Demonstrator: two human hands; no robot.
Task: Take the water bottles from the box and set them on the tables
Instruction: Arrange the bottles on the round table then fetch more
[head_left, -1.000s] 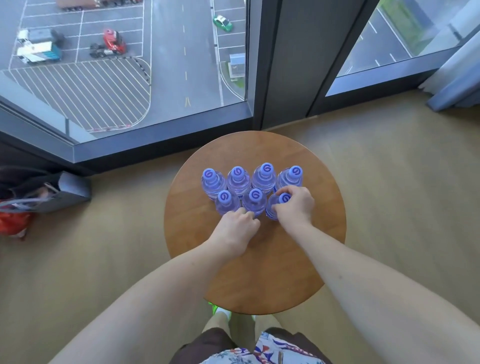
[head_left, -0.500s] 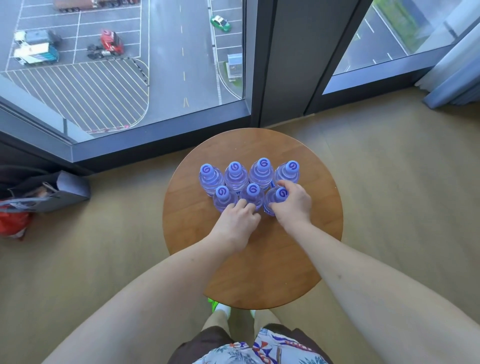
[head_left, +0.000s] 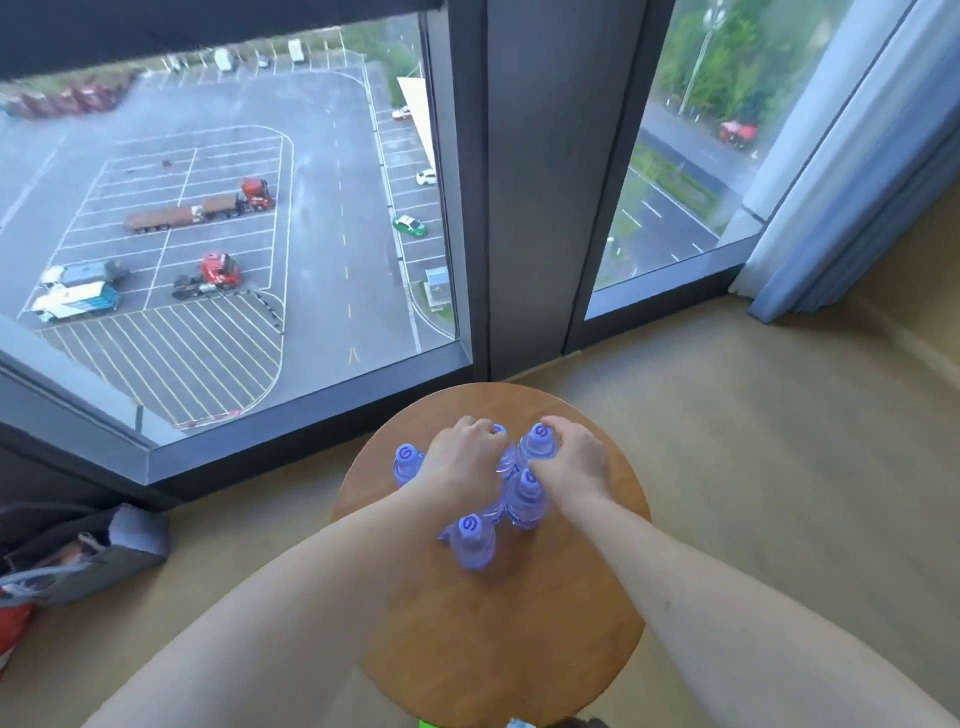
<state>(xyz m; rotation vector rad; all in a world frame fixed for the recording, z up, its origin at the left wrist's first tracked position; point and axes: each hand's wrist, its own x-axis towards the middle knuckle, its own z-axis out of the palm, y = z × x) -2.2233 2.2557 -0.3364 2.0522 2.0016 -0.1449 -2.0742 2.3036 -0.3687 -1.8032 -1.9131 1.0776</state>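
Note:
Several small clear water bottles with blue caps stand clustered on a round wooden table (head_left: 519, 639). One bottle (head_left: 471, 540) stands nearest me, another (head_left: 527, 496) behind it, one (head_left: 408, 461) at the left and one (head_left: 540, 441) at the back right. My left hand (head_left: 465, 460) lies curled over the middle back bottles and hides them. My right hand (head_left: 571, 462) curls around the back right bottles. Whether either hand truly grips a bottle is not plain. No box is in view.
Floor-to-ceiling windows with a dark frame pillar (head_left: 535, 208) stand just behind the table. A grey and red bag (head_left: 78, 551) lies on the carpet at the left. A blue curtain (head_left: 852, 218) hangs at the right.
The view tilted up toward the window. Both hands moved from the front row to the back bottles, and the front bottles now stand uncovered.

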